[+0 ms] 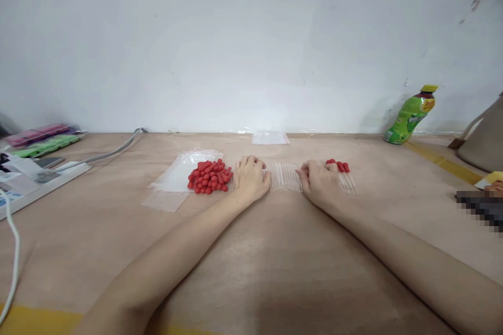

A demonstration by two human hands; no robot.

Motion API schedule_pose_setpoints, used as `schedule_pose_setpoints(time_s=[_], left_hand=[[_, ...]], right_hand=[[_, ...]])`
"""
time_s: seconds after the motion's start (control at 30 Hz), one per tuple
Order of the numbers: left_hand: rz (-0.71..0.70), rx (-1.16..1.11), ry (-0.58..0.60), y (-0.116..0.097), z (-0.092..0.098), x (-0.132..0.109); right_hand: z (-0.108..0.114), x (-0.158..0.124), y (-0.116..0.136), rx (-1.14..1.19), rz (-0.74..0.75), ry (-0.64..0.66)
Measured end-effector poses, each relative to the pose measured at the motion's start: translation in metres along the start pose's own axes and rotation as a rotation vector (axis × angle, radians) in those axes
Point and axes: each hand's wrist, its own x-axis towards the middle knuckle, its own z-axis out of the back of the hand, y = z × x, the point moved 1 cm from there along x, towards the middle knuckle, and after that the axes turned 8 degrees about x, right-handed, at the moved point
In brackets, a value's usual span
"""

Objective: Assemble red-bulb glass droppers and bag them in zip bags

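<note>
A row of clear, thin glass dropper tubes (pixel 285 177) lies side by side between my two hands. My left hand (pixel 249 180) rests over the row's left end, fingers stretched forward and thumb apart. At the right end, my right hand (pixel 320 182) has bent fingers, with thumb and forefinger closed on an outer tube; its other fingers are partly hidden. Just left of my left hand is a heap of red rubber dropper bulbs (pixel 208 177). Beyond my right hand lie a few tubes capped with red bulbs (pixel 342 167), partly covered by the hand.
Clear zip bags (pixel 171 178) lie under and left of the heap; another bag (pixel 270 138) is by the wall. A green bottle (pixel 408 118) leans at back right near a beige container (pixel 483 136). A power strip (pixel 58 180) with cables is at left.
</note>
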Motion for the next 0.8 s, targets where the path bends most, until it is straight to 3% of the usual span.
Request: schedule_pose_setpoints(time_s=[0.1, 0.4, 0.63, 0.8], left_hand=[[0.071, 0.013, 0.069, -0.014, -0.008, 0.015], [0.26, 0.04, 0.388, -0.036, -0.016, 0.037], [0.29, 0.0, 0.452, -0.036, -0.018, 0.046], [0.182, -0.103, 0.379, -0.025, -0.007, 0.04]], right_hand=[[-0.003, -0.009, 0.005, 0.014, 0.085, 0.018], [0.001, -0.009, 0.007, 0.069, 0.039, 0.096], [0.001, -0.009, 0.007, 0.072, 0.029, 0.12], [0.002, -0.009, 0.005, 0.151, 0.047, 0.105]])
